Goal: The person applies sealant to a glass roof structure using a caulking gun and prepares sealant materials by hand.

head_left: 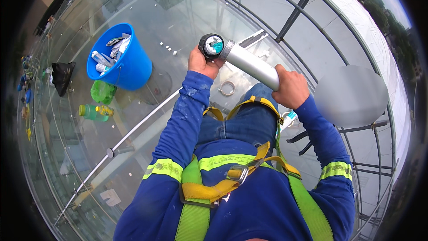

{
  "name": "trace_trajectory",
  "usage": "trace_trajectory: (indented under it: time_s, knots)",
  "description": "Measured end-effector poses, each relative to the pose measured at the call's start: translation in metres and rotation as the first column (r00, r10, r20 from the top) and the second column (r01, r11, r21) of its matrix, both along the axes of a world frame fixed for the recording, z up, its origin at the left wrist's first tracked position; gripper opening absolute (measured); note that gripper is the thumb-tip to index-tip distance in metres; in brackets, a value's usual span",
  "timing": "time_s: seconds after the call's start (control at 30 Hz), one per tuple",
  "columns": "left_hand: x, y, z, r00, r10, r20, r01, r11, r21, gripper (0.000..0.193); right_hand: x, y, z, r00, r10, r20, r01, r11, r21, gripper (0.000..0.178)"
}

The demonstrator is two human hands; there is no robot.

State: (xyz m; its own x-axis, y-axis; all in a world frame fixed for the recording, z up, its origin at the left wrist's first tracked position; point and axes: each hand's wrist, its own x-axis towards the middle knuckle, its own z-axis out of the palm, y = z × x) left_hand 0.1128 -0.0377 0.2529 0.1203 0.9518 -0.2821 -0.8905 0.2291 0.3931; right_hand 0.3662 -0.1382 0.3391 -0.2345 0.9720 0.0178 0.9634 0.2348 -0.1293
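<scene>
My right hand is wrapped round the lower end of a silver metal tube, which slants up to the left and has a threaded upper end. In my left hand is a black round cap, its face turned toward me, with white and teal material showing inside. The cap sits right beside the threaded end; whether they touch I cannot tell. Below the tube, a roll of tape lies on the glass surface near my knees. A white and teal packet lies beside my right leg, partly hidden.
A blue bucket with crumpled wrappers stands at the left on glass panels. Near it are a green bag, a green bottle, a yellow bottle and a black bag. Metal railing curves along the right.
</scene>
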Motion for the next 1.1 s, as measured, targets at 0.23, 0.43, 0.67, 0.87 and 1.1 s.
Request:
trace_trajectory:
  time_s: [0.23, 0.43, 0.67, 0.87, 1.1]
  knots:
    - [0.003, -0.008, -0.021, 0.986, 0.03, 0.166, -0.016, 0.996, -0.087, 0.026, 0.012, 0.001, -0.003, 0.995, -0.031, -0.09, 0.025, 0.998, -0.065, 0.043]
    - [-0.024, 0.014, -0.173, 0.989, -0.047, -0.139, 0.006, 0.96, -0.28, 0.037, 0.027, -0.008, -0.021, 0.983, -0.123, -0.135, 0.105, 0.986, -0.132, 0.044]
    - [0.008, -0.029, -0.199, 0.979, -0.185, -0.086, 0.131, 0.892, -0.432, 0.039, 0.167, -0.027, -0.165, 0.743, -0.667, 0.061, 0.661, 0.715, -0.229, 0.044]
    - [-0.016, -0.034, -0.165, 0.978, -0.206, -0.043, 0.169, 0.893, -0.417, 0.029, 0.235, -0.148, -0.275, 0.358, -0.918, 0.17, 0.891, 0.281, -0.358, 0.058]
    - [0.021, -0.034, -0.14, 0.975, -0.201, 0.099, 0.22, 0.942, -0.252, 0.031, 0.228, -0.267, -0.381, 0.048, -0.97, 0.237, 0.87, -0.076, -0.487, 0.066]
